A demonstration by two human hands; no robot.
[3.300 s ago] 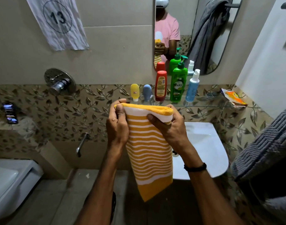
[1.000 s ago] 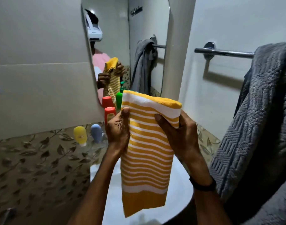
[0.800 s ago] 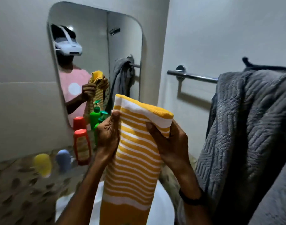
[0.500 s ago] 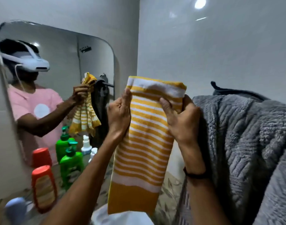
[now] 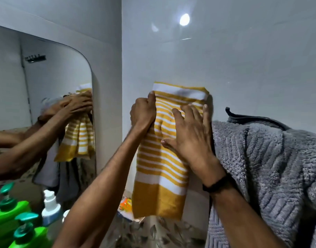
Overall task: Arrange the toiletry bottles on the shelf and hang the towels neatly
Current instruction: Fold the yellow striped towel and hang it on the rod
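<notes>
A folded yellow and white striped towel (image 5: 162, 167) hangs against the white wall, its top fold raised beside the grey towel (image 5: 264, 176). My left hand (image 5: 143, 114) grips the striped towel's upper left edge. My right hand (image 5: 188, 133) lies flat on its front with the fingers spread, pressing it to the wall. The towel bar is hidden behind both towels. At the lower left stand a green pump bottle (image 5: 26, 235) and a white and blue spray bottle (image 5: 50, 208).
A mirror (image 5: 42, 97) on the left wall reflects my arms, both towels and the green bottle. An orange packet (image 5: 125, 204) lies below the striped towel. Leaf-patterned tiles (image 5: 153, 233) run along the bottom.
The view swung right and up from the shelf to the wall. The striped towel rose to the bar beside the grey towel, and my right hand opened flat onto it.
</notes>
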